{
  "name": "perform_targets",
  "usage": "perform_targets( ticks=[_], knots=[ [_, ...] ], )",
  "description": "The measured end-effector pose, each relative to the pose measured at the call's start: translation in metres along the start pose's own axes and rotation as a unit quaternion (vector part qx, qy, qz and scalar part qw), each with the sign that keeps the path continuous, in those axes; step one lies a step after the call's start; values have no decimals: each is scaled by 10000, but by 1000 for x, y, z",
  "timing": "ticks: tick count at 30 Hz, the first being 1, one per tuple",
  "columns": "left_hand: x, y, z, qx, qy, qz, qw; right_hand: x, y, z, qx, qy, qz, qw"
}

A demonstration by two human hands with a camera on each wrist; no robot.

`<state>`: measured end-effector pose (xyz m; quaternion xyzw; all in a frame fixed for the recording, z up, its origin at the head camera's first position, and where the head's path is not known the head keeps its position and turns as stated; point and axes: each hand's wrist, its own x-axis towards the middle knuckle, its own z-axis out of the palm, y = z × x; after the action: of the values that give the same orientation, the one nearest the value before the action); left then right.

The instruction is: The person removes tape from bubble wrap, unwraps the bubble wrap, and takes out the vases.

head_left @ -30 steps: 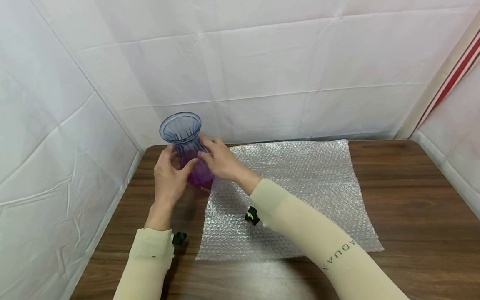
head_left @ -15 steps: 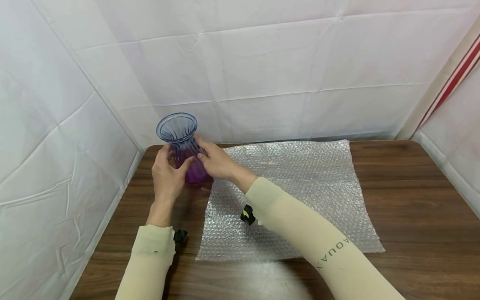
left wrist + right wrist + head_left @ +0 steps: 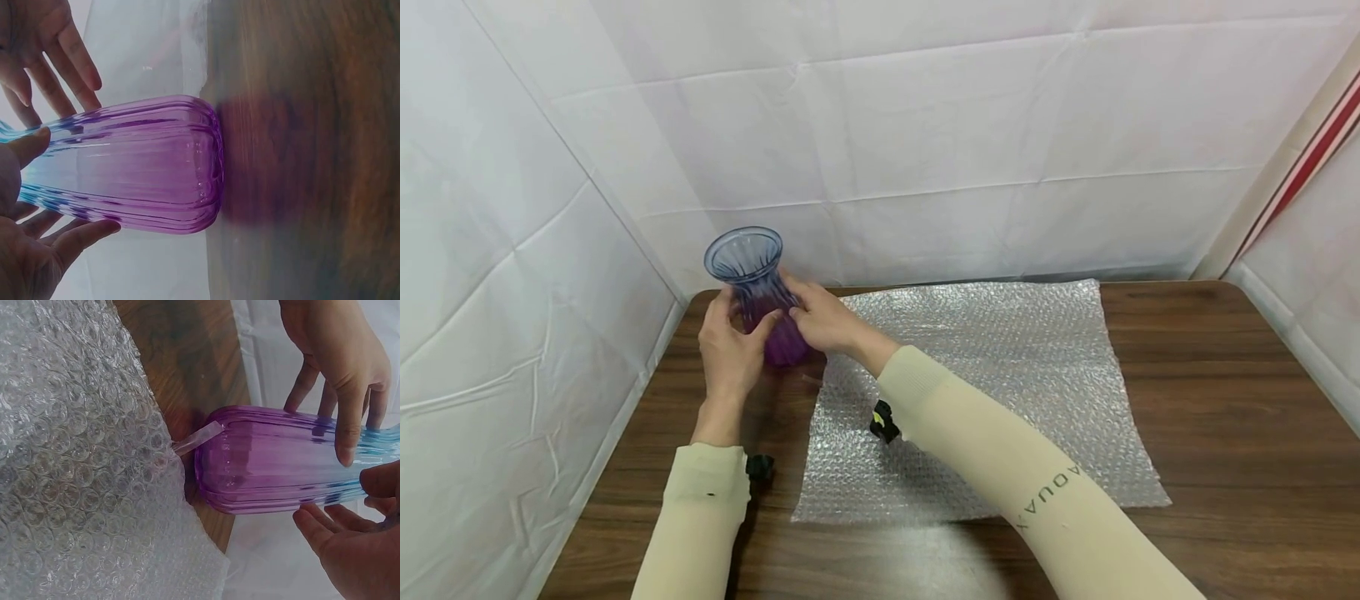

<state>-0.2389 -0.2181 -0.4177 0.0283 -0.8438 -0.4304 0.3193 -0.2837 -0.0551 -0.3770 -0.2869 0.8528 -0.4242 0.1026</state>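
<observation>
A ribbed glass vase, blue at its flared rim and purple toward its base, stands nearly upright at the back left of the table. My left hand grips its left side, thumb across the front. On the opposite side, my right hand holds it below the neck, its thumb close to the left one. The left wrist view shows the vase's purple base right at the wood surface. Fingers of both hands curve round the upper body in the right wrist view, where the rim is out of frame.
A sheet of bubble wrap lies flat across the middle of the wooden table. From its left edge a short clear strip sticks out beside the vase base. White sheeting hangs behind and at both sides.
Both hands have shifted the vase a little to the left, away from the bubble wrap's edge. The bubble wrap has stayed in place.
</observation>
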Motion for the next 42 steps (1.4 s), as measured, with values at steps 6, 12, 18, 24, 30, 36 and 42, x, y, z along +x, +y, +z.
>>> perform_targets(
  ticks=[6, 12, 18, 24, 30, 36, 42],
  knots=[
    [5, -4, 0, 58, -66, -137, 9999, 5, 1, 1, -28, -41, -114, 9999],
    [10, -7, 0, 20, -125, -211, 9997, 7, 2, 3, 89, -181, -130, 9997],
    [13, -10, -3, 9, -237, -295, 9993, 8, 0, 6, 404, -436, -154, 9981],
    [13, -9, -8, 320, -465, -515, 9971, 8, -2, 11, 469, -461, -219, 9976],
    [13, -9, -11, 698, -725, -625, 9930, 5, -4, 13, 228, -451, 180, 9986],
    [13, -8, -12, 729, -767, -640, 9923, 4, -6, 15, 345, -522, 402, 9972],
    [10, -7, -10, 681, -574, -541, 9946, 1, -5, 16, 487, -586, 457, 9960]
  ],
)
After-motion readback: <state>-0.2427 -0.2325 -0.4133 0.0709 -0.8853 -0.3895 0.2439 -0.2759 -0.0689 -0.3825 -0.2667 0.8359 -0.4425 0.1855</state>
